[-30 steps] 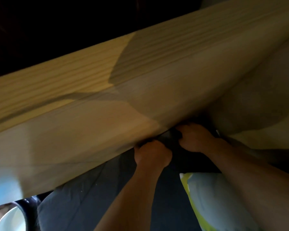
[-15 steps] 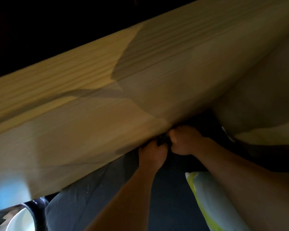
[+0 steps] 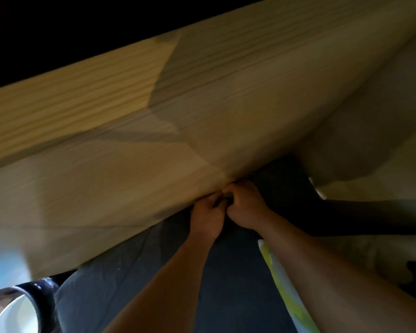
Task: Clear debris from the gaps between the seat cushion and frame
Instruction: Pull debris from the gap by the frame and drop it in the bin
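Dim light lay over a pale wooden frame (image 3: 130,140) that crossed the view from 8 o'clock up to 1 o'clock, with blackness above it at 11 o'clock. Below the frame, from the middle down to 6 o'clock, spread the dark cushion (image 3: 226,289). The gap between cushion and frame ran along the frame's lower edge, and both hands met there, just past centre towards 5 o'clock. The left hand (image 3: 208,218) and the right hand (image 3: 246,207) touched knuckle to knuckle, fingers curled tight on what looked like a dark fold of the cushion's edge (too shadowed to tell cloth from debris). Both forearms reached in from 5 and 6 o'clock. A yellow-and-white pillow (image 3: 282,284) lay on the cushion beside the right forearm, at 5 o'clock. At 8 o'clock, in the corner, sat a white bowl (image 3: 15,316) with a dark rim
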### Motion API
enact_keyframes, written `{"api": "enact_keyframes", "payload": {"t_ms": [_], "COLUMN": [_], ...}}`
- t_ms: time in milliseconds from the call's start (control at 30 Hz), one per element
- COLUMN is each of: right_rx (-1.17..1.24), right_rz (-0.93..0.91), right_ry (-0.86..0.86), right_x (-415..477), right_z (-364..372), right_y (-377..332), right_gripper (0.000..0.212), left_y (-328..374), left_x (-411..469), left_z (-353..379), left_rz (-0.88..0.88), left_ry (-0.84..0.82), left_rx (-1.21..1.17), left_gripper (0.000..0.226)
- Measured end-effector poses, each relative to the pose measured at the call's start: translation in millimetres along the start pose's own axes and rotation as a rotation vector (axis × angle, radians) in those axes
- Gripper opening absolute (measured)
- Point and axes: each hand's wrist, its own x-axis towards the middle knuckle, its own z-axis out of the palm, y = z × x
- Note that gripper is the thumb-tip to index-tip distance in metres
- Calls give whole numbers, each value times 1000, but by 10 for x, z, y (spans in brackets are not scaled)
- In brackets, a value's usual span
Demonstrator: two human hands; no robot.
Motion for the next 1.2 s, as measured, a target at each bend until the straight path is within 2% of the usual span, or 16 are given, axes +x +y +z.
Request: {"api": "enact_keyframes", "payload": {"t_ms": [67,167,300,400,500,667,800,933,1067,1200], "right_rx": [62,175,307,351,403,469,414,432,428,448], "right_rz": [-18,23,99,20,-65,-185,-289,-308,-323,-297], "right_ry": [15,14,124,163,164,150,14,-122,-201,-156], "right_x": [-54,-183,-432,-745,-1123,-1893,-2602,-3021,-3084,-2790], "right_z": [13,18,82,111,132,193,320,632,1079,1631], "right_y": [-47,-174,-432,-755,-1094,-1650,-2165,-2630,-2964,-3266], "right_gripper": [15,21,34,22,17,14,11,8,5,6], "left_y": [-62,-34,39,40,144,232,160,-49,-344,-728], "left_x": [-99,-279,-631,-1115,-1586,-2501,-3436,-4018,-4156,-3974], "left_z": [-22,-72,-252,-505,-764,-1190,-1549,-1908,-2302,-2831], "left_rz": [81,94,98,156,189,227,277,303,207,111], "left_ry": [64,197,228,347,399,374,457,572,669,685], "left_rx": [52,-83,-274,-220,-235,-291,-284,-327,-361,-437], "left_gripper": [24,33,33,27,23,26,25,23,21,24]}}
